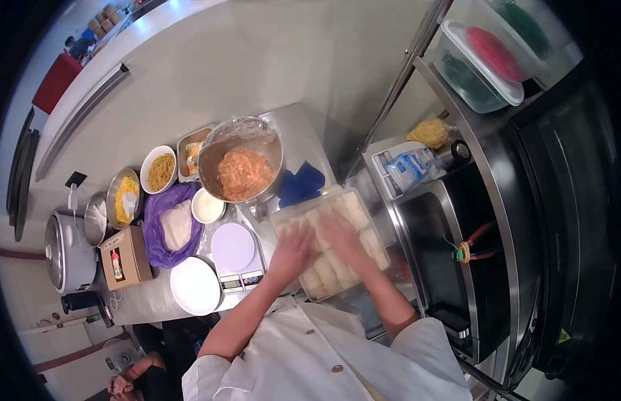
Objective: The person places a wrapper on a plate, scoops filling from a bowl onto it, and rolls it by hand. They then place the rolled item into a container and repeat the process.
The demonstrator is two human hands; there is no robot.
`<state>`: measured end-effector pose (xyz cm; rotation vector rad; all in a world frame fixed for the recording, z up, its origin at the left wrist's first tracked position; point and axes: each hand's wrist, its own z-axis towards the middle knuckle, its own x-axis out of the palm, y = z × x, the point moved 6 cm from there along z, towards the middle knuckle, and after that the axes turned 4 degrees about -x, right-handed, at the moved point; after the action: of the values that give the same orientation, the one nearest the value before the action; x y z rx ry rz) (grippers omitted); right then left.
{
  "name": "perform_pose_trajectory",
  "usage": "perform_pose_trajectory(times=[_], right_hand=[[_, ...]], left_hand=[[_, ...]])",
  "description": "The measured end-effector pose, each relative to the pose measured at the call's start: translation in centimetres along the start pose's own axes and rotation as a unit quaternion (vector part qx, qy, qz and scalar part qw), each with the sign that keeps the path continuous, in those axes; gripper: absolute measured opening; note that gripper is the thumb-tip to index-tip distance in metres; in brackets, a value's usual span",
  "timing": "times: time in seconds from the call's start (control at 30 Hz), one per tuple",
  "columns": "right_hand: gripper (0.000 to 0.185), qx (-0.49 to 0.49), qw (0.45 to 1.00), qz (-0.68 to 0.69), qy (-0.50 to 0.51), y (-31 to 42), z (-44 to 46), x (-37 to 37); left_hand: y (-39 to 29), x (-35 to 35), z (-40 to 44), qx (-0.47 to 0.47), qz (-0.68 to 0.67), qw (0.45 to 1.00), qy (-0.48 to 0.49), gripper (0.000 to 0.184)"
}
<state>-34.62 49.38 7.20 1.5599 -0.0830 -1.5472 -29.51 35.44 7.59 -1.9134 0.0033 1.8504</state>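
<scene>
A rectangular clear plastic container [384, 259] in front of me holds several pale rolls [322, 273] lying in rows. Over its left side is my left hand [297, 247], fingers stretched forward above the rolls. My right hand [340, 235] reaches over the middle with its fingers extended, at or just above the rolls. I see nothing held in either hand, though slight blur hides whether the fingertips touch. Left of the container, a digital kitchen scale [234, 254] stands beside a white plate [195, 286]. A blue cloth [301, 184] lies just behind the container.
A metal bowl of orange filling [243, 175] stands at the back. Leftward are a white cup [208, 205], a purple bag [165, 230], bowls of noodles [161, 172] and yellow food [125, 198], a cardboard box [126, 257] and a cooker [66, 250]. Metal shelving [487, 154] rises at right. Another person's hands [123, 384] show lower left.
</scene>
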Motion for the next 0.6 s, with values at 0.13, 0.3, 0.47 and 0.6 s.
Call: perform_pose_trajectory(times=[0.13,0.3,0.47,0.6], right_hand=[[0.045,0.022,0.991,-0.108,0.077,0.2,-0.1,0.7],[0.045,0.025,0.994,-0.086,0.063,-0.4,-0.3,0.7],[0.043,0.019,0.994,-0.088,0.059,-0.3,-0.5,2.4],[0.035,0.006,0.999,-0.049,0.005,1.5,0.1,-1.7]], left_hand=[[-0.5,0.6,-0.5,-0.038,0.051,0.998,0.007,0.068],[-0.8,0.3,-0.6,-0.054,0.05,0.997,0.012,0.07],[-0.3,-0.3,-0.7,-0.038,-0.027,0.999,0.022,0.068],[1.3,-3.3,-2.5,-0.025,-0.113,0.993,0.018,0.061]])
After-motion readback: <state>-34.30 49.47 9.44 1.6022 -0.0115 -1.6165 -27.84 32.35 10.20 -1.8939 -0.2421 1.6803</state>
